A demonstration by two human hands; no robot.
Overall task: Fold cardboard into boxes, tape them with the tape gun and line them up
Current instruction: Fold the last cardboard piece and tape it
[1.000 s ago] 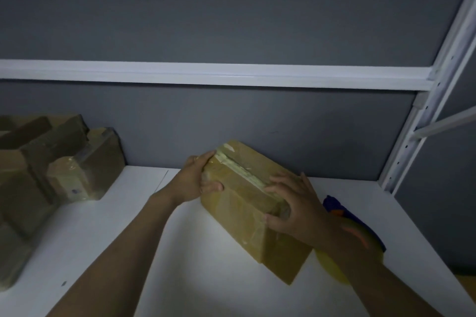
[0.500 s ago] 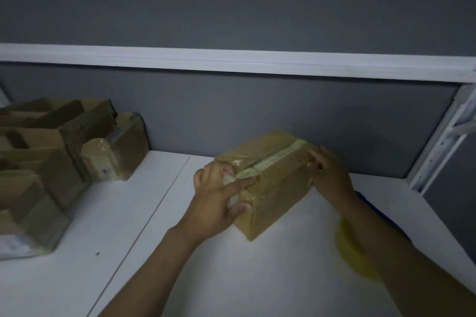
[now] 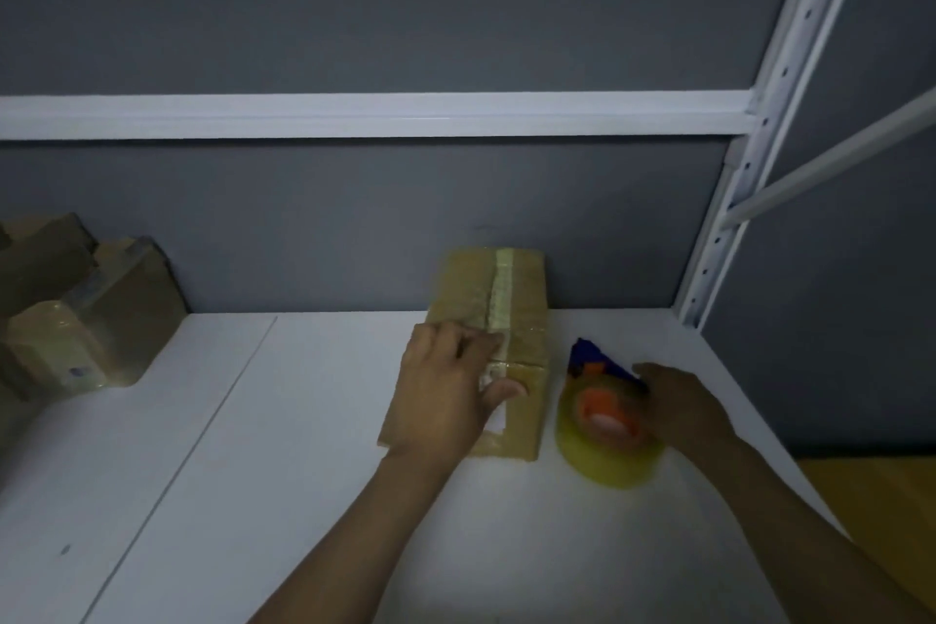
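Box (image 3: 521,289): on the white table (image 3: 304,446), long axis running away from the viewer, far end at or touching the grey wall (image 3: 354,228) — contact not resolvable. Just left of the tape gun (image 3: 602,413), with a narrow gap between.
Seam: pale tape strip (image 3: 502,289) along the top centre, carried down over the near face; glossy film over much of the cardboard.
Left hand (image 3: 445,400): laid over the near left of the box, fingers fairly straight on the top, thumb stretched across the near face onto the strip — pressing rather than clutching, as judged.
Right hand (image 3: 681,403): at the far side of the tape gun, touching the blue handle end; fingers hidden behind the roll, so cannot tell whether closed round it.
Handling of box, judged: empty and light, likely to slide on the smooth table under a one-sided push; stiff at edges and corners, softer mid-panel; taped film slick. Best taken by two opposite side walls near the corners, palms flat, not by the taped seam.
Handling of tape gun, judged: rigid; best held by the handle, clear of any cutting edge.
Other boxes (image 3: 91,319): at the left by the wall, well apart from the one under the hand.
Hidden or unclear: underside and far end of the box; its left side wall behind the hand; blade of the gun. Dim light; left boxes cut off by the frame, count not readable.
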